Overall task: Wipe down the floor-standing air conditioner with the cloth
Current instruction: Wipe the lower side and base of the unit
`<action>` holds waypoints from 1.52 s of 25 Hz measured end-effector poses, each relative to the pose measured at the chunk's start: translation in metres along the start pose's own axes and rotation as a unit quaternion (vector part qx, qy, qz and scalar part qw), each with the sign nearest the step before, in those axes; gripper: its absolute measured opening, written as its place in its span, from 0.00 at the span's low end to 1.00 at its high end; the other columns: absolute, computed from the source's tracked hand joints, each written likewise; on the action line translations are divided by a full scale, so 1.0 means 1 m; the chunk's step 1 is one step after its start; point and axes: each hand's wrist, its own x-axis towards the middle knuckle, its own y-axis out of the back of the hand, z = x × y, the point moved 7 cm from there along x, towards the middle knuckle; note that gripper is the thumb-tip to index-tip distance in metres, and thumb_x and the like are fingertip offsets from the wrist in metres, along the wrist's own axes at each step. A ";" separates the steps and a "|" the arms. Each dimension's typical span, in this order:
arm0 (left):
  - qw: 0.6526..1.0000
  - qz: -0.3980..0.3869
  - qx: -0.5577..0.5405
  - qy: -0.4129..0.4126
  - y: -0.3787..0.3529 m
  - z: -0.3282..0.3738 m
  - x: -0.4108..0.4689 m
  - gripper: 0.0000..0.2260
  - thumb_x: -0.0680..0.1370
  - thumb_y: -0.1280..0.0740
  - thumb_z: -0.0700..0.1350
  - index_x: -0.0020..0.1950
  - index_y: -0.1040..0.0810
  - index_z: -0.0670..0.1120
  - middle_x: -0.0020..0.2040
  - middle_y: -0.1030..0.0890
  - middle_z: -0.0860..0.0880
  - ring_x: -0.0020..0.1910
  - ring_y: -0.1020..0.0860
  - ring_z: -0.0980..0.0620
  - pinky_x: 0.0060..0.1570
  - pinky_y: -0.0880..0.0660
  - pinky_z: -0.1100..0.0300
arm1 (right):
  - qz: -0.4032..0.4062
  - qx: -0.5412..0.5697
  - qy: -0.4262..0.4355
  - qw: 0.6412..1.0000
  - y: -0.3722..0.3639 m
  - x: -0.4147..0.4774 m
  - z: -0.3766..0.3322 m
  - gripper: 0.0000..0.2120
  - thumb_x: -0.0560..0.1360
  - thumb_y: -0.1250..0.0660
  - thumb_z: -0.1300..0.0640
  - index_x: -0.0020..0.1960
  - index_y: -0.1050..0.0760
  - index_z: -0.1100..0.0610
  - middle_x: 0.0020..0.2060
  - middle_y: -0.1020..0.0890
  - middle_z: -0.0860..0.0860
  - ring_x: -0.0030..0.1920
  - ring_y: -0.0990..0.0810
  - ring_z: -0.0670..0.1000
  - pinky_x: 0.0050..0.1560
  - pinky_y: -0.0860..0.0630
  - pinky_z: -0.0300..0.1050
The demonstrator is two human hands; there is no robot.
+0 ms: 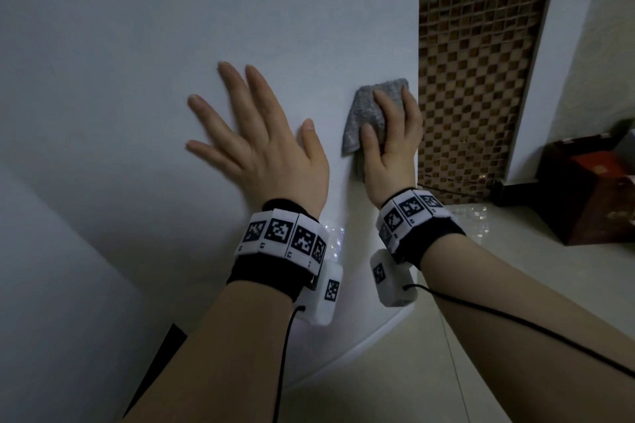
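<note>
The white floor-standing air conditioner [206, 27] fills the left and middle of the head view, its rounded body running down to the floor. My left hand [261, 144] lies flat on its front with fingers spread. A folded grey cloth [369, 113] is pressed against the unit near its right edge. My right hand [395, 144] holds the cloth, thumb on its left side and fingers over its top. Both wrists wear black bands with white marker blocks.
A brown mosaic tile strip [474, 79] runs down the wall right of the unit. A dark red wooden box [598, 196] stands on the pale tiled floor [515, 268] at right. A black cable lies along the wall base. Thin black wires hang from both wristbands.
</note>
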 end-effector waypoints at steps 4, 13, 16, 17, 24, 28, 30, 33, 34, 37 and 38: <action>1.000 0.003 0.000 -0.001 0.000 0.000 0.000 0.35 0.76 0.40 0.56 0.78 0.50 0.44 0.78 0.49 0.42 0.74 0.52 0.31 0.69 0.55 0.30 | 0.077 0.033 -0.143 0.986 0.013 0.011 0.022 0.22 0.79 0.42 0.55 0.72 0.37 0.56 0.73 0.43 0.59 0.72 0.43 0.56 0.70 0.49 0.41; 1.000 0.017 -0.002 0.008 0.000 0.000 0.000 0.36 0.75 0.39 0.56 0.78 0.50 0.44 0.78 0.48 0.42 0.74 0.52 0.31 0.69 0.55 0.31 | 0.077 0.031 -0.141 0.986 0.013 0.008 0.022 0.21 0.79 0.41 0.57 0.72 0.37 0.56 0.73 0.44 0.59 0.72 0.44 0.56 0.67 0.52 0.35; 1.000 0.018 -0.007 0.014 0.000 0.001 0.000 0.35 0.75 0.40 0.56 0.78 0.50 0.46 0.78 0.49 0.43 0.75 0.52 0.32 0.70 0.56 0.32 | 0.038 0.024 -0.072 0.996 0.008 0.006 0.012 0.21 0.79 0.40 0.58 0.71 0.35 0.57 0.73 0.44 0.60 0.73 0.44 0.57 0.71 0.50 0.41; 1.000 0.020 -0.011 0.015 0.001 0.001 0.000 0.35 0.75 0.40 0.55 0.78 0.50 0.46 0.78 0.49 0.44 0.75 0.52 0.33 0.70 0.56 0.32 | 0.041 0.033 -0.078 0.996 0.011 0.011 0.013 0.20 0.79 0.40 0.58 0.71 0.35 0.57 0.73 0.44 0.59 0.73 0.44 0.56 0.71 0.50 0.41; 0.999 0.039 -0.021 0.005 0.007 0.000 0.012 0.33 0.76 0.39 0.52 0.77 0.47 0.45 0.78 0.48 0.43 0.75 0.52 0.35 0.70 0.57 0.34 | -0.019 0.011 0.024 0.999 0.002 0.018 -0.022 0.19 0.78 0.38 0.58 0.69 0.33 0.54 0.73 0.43 0.58 0.73 0.45 0.59 0.72 0.49 0.48; 0.999 0.046 -0.018 0.005 0.011 0.001 0.019 0.34 0.76 0.39 0.53 0.77 0.47 0.44 0.78 0.47 0.43 0.75 0.51 0.35 0.70 0.56 0.33 | 0.050 0.046 -0.067 0.995 0.018 0.043 -0.013 0.21 0.77 0.41 0.56 0.70 0.33 0.56 0.73 0.43 0.59 0.73 0.44 0.57 0.70 0.51 0.41; 0.999 0.046 -0.015 0.009 0.011 0.001 0.021 0.34 0.76 0.39 0.53 0.78 0.48 0.44 0.78 0.48 0.43 0.76 0.51 0.35 0.70 0.56 0.33 | 0.042 0.031 -0.049 0.997 0.015 0.041 -0.019 0.20 0.78 0.40 0.57 0.70 0.34 0.56 0.73 0.43 0.59 0.73 0.45 0.58 0.70 0.51 0.42; 0.999 0.045 -0.014 0.013 0.011 0.002 0.022 0.35 0.76 0.39 0.53 0.78 0.48 0.44 0.78 0.48 0.43 0.76 0.51 0.35 0.70 0.56 0.33 | 0.011 0.027 -0.009 1.000 0.011 0.041 -0.021 0.19 0.79 0.39 0.59 0.70 0.33 0.56 0.73 0.43 0.58 0.73 0.45 0.58 0.71 0.50 0.44; 0.999 0.046 -0.014 0.013 0.012 0.003 0.021 0.35 0.75 0.38 0.53 0.78 0.48 0.44 0.78 0.47 0.43 0.76 0.51 0.35 0.70 0.56 0.33 | 0.031 0.038 -0.035 0.998 0.015 0.048 -0.015 0.19 0.79 0.39 0.59 0.70 0.34 0.56 0.73 0.43 0.58 0.73 0.45 0.57 0.70 0.50 0.41; 0.998 0.053 -0.011 0.016 0.012 0.002 0.022 0.34 0.75 0.39 0.54 0.78 0.48 0.45 0.78 0.47 0.44 0.76 0.51 0.36 0.70 0.56 0.33 | 0.080 0.045 -0.111 0.990 0.024 0.059 -0.008 0.20 0.80 0.41 0.58 0.71 0.35 0.56 0.73 0.42 0.59 0.73 0.43 0.57 0.67 0.51 0.35; 0.998 0.055 -0.012 0.020 0.013 0.003 0.022 0.34 0.75 0.39 0.54 0.78 0.48 0.46 0.78 0.47 0.44 0.76 0.51 0.36 0.70 0.56 0.34 | 0.070 0.035 -0.091 0.993 0.022 0.056 -0.013 0.20 0.79 0.41 0.58 0.71 0.35 0.56 0.73 0.42 0.59 0.73 0.44 0.57 0.67 0.51 0.36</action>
